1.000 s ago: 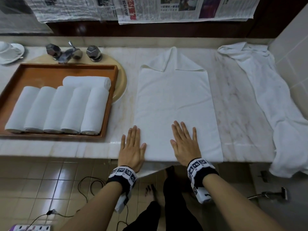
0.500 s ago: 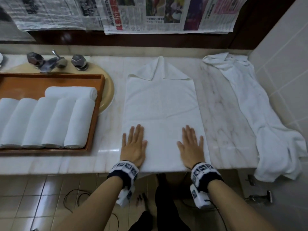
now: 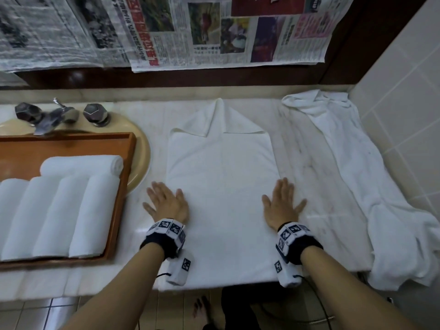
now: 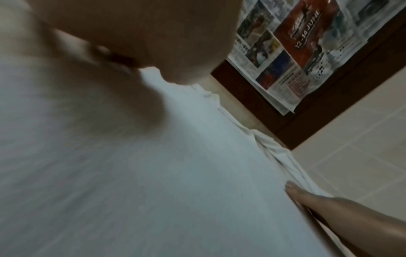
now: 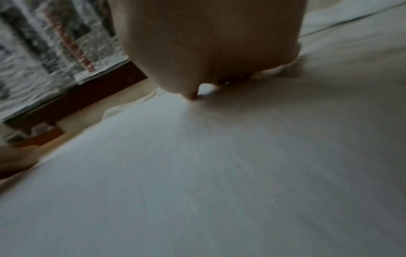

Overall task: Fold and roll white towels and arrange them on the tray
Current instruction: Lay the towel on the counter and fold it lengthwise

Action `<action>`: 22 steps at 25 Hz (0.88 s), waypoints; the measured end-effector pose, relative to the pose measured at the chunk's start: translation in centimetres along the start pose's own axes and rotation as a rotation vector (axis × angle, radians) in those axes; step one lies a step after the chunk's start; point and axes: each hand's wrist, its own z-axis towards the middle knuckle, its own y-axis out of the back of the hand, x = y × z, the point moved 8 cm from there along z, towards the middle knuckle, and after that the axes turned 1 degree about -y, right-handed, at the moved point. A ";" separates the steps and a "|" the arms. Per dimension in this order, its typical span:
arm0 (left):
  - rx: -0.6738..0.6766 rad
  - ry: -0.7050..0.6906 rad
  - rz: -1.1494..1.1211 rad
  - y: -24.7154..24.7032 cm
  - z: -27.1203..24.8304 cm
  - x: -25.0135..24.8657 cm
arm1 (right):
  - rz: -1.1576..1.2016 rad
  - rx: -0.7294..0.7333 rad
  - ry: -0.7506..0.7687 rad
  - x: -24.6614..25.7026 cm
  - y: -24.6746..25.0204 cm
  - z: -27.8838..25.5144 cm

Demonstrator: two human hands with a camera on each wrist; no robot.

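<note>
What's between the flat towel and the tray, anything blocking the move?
Nothing visible. Both hands, left hand and right hand, press the flat towel; only bare counter separates it from the tray. Rolled towels fill most of the visible tray.

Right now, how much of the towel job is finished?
Done: five rolled towels lie in the tray. In hand: both hands, left and right, press flat on a folded towel, not yet rolled. Left: a crumpled towel lies unfolded at the right.
</note>
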 end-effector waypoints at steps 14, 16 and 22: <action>0.079 -0.311 0.132 1.4 7.9 -8.5 | -0.117 0.037 0.329 7.3 4.7 8.3; 0.076 -0.291 0.175 2.0 7.4 -8.8 | -0.102 0.026 0.329 7.2 4.7 7.6; -0.103 -0.376 0.054 5.3 7.3 -13.2 | -0.051 -0.253 0.400 9.8 8.8 7.6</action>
